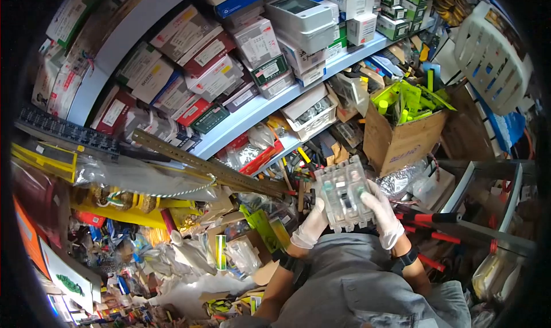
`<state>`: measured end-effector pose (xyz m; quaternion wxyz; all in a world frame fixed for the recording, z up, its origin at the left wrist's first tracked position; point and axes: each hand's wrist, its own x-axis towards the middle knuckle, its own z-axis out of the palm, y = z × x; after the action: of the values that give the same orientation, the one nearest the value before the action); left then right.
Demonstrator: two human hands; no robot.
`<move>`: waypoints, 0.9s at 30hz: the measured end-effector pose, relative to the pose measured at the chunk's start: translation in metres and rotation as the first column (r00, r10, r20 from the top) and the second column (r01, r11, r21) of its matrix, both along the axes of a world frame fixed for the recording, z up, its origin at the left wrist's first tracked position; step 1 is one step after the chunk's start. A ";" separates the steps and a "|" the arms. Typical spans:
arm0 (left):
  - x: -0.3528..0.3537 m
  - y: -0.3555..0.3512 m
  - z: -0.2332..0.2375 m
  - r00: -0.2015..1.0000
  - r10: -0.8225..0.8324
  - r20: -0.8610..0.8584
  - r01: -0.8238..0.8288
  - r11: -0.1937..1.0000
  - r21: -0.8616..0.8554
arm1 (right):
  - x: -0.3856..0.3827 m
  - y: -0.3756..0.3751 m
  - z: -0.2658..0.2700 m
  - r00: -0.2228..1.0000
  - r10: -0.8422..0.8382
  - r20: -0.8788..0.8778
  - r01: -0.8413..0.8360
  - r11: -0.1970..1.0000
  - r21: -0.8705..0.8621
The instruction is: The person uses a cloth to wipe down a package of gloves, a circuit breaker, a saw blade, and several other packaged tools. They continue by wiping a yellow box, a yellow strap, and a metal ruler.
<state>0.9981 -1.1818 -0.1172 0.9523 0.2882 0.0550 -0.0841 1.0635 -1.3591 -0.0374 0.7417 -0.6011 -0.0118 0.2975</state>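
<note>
A circuit breaker with a clear and grey case (343, 197) is held up in front of my body, its toggle face turned toward me. My left hand (312, 224), in a white glove, grips its left side. On the opposite side my right hand (381, 213), gloved the same way, presses its thumb on the front of the case. Both hands are closed around the edges, and the fingers behind the breaker are hidden.
Beyond the breaker, a blue-grey shelf (252, 118) carries many stacked boxes and a grey plastic enclosure (301, 24). At right stand a cardboard box (402, 141) of bright green items and a white plastic chair (491, 58). Red-and-black-handled tools (430, 218) lie near my right arm.
</note>
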 end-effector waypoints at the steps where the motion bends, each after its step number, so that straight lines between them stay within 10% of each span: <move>1: 0.001 -0.002 0.018 0.999 0.003 -0.046 -0.005 0.998 -0.057 | 0.000 0.001 0.007 0.998 0.043 0.045 -0.039 0.995 -0.093; 8: 0.001 -0.001 0.044 0.960 0.128 -0.251 -0.203 0.932 -0.301 | 0.005 -0.004 0.007 0.780 0.151 0.607 0.164 0.887 -0.431; 12: -0.004 0.008 0.049 0.943 0.236 -0.236 -0.234 0.971 0.035 | 0.014 -0.002 -0.017 0.710 0.151 0.688 0.239 0.867 -0.437; 13: -0.004 0.010 0.042 0.945 0.232 -0.232 -0.230 0.973 0.038 | 0.014 -0.006 -0.032 0.748 0.231 0.622 0.023 0.928 -0.372; 15: -0.008 0.017 0.021 0.999 0.045 0.002 -0.037 0.836 -0.547 | -0.004 0.012 -0.023 0.995 0.083 0.057 -0.096 0.951 0.294; 16: -0.008 0.011 0.032 0.927 0.238 -0.291 -0.279 0.954 -0.110 | -0.004 0.012 -0.023 0.995 0.079 0.060 -0.094 0.951 0.296; 18: -0.010 0.010 0.042 0.985 0.111 -0.133 -0.150 0.928 -0.341 | -0.003 0.010 -0.023 0.959 0.087 0.269 -0.029 0.977 -0.211; 20: -0.013 0.011 0.041 0.999 0.018 0.051 0.012 0.848 -0.529 | -0.002 0.006 -0.022 0.939 0.024 0.342 0.082 0.953 -0.291; 23: -0.014 0.009 0.027 0.915 0.254 -0.315 -0.325 0.925 -0.197 | -0.002 0.006 0.004 0.889 -0.163 0.429 0.297 0.917 -0.266; 27: -0.013 0.012 0.012 0.942 0.173 -0.288 -0.274 0.891 -0.361 | -0.005 0.004 0.018 0.757 -0.077 0.649 0.343 0.892 -0.294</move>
<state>0.9855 -1.1700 -0.1050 0.9795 0.0684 0.1884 -0.0179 1.0583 -1.3552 -0.0194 0.5880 -0.7990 -0.1259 -0.0081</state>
